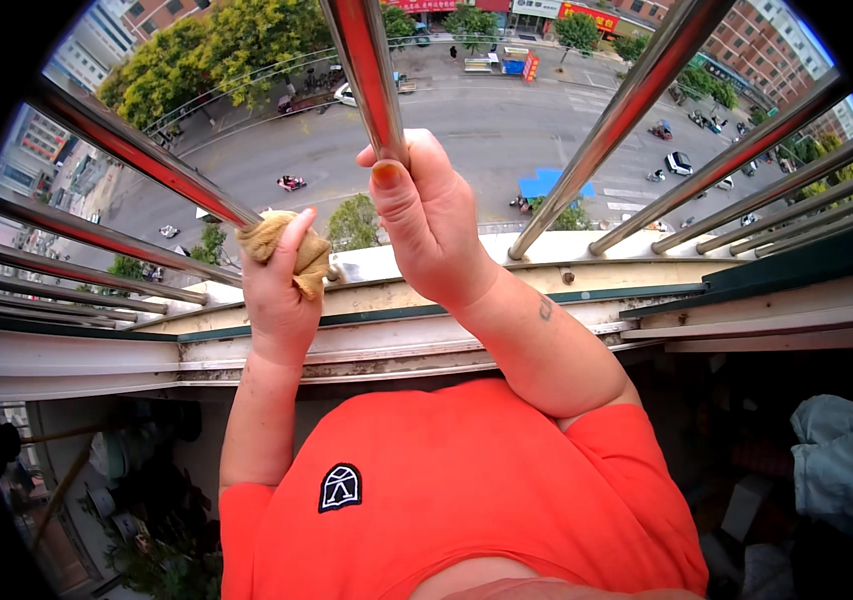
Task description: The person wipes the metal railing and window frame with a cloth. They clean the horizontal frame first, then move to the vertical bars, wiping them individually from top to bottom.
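My left hand (pixel 283 292) is closed on a crumpled tan cloth (pixel 308 262), which wraps round the lower part of a shiny metal bar (pixel 166 175) on the left. The thumb points up along the cloth. My right hand (pixel 433 225) grips another metal bar (pixel 370 75) near the middle, with its thumb pressed along the front and the fingers curled behind, mostly hidden. No cloth shows in the right hand. Both arms reach forward over the window sill, and both bars reflect red.
More metal bars (pixel 621 120) fan out to both sides. Below them run a pale, dirty sill (pixel 506 268) and a white window track (pixel 366 350). Outside, far down, lies a street (pixel 326 165) with vehicles, trees and shops. Light blue fabric (pixel 843 460) lies in the dark room at lower right.
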`<state>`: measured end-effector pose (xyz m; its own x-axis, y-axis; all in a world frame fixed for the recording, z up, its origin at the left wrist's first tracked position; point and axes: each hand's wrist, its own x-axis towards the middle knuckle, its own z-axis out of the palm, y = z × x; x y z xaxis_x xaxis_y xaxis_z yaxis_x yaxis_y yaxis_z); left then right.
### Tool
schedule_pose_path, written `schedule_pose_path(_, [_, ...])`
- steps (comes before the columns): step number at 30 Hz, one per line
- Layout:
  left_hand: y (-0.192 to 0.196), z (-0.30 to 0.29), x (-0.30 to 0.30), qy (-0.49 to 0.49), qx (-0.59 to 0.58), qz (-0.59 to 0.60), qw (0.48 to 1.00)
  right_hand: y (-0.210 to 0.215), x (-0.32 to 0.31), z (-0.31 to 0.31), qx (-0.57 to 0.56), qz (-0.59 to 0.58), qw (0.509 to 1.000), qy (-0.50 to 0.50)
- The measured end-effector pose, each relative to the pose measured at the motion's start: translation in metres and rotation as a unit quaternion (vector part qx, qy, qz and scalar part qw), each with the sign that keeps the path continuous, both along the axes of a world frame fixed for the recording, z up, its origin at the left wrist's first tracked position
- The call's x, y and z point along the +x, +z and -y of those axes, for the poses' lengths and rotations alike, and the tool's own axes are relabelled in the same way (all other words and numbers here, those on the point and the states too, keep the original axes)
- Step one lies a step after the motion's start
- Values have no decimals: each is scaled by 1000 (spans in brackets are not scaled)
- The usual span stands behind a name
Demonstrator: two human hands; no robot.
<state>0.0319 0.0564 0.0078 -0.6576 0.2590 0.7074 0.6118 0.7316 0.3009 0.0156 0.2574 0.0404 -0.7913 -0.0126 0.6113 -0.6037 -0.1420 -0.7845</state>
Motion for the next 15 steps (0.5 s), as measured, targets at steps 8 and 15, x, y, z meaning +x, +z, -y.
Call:
schedule_pose_path(8, [157, -9, -37, -50, 123, -211, 968, -1, -2, -4, 15, -16, 999, -34])
schedule_pose_path(15, [171, -10, -42, 192, 150, -235, 941, -2, -2, 0, 23, -33, 999, -34])
